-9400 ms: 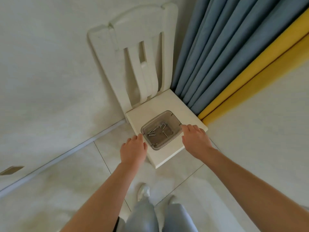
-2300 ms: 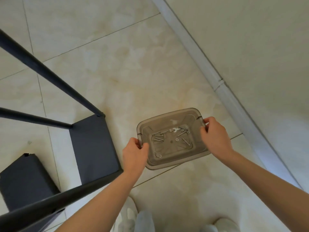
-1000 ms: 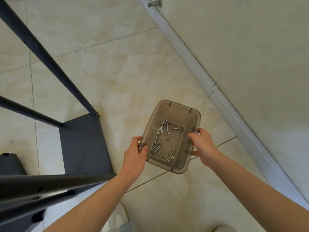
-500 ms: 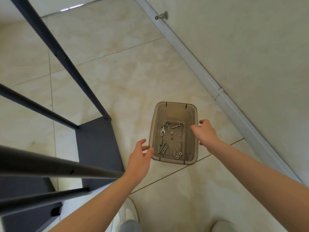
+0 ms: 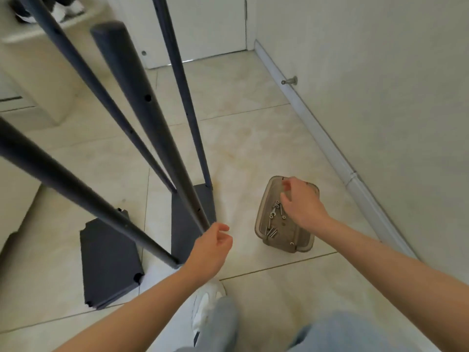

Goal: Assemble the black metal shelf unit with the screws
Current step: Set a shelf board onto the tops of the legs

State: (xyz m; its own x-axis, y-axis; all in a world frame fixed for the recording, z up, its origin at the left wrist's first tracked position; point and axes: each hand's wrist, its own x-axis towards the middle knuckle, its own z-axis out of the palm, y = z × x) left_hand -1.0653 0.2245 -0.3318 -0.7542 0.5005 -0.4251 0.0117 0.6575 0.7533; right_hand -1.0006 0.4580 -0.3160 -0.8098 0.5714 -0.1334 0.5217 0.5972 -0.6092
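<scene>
The black metal shelf unit (image 5: 142, 110) stands on the tiled floor at left, several upright poles rising from its bottom shelf (image 5: 187, 224). A second black shelf panel (image 5: 109, 260) lies flat on the floor beside it. To the right, a translucent brown plastic tray (image 5: 302, 243) rests on the floor with several screws (image 5: 271, 231) and a small wrench inside. My right hand (image 5: 300, 203) hovers over the tray with relaxed fingers and holds nothing. My left hand (image 5: 210, 247) hangs loosely curled and empty, just right of the nearest pole's foot.
A wall with a grey baseboard (image 5: 330, 148) and a metal door stop (image 5: 289, 81) runs along the right. A white door (image 5: 203, 26) closes the far end. My shoe (image 5: 205, 301) is below my left hand. Another person's shoes (image 5: 63, 8) show at top left.
The tray has gone down onto the floor and both hands have let go of it. My left hand moved left toward the shelf pole; my view has tilted up.
</scene>
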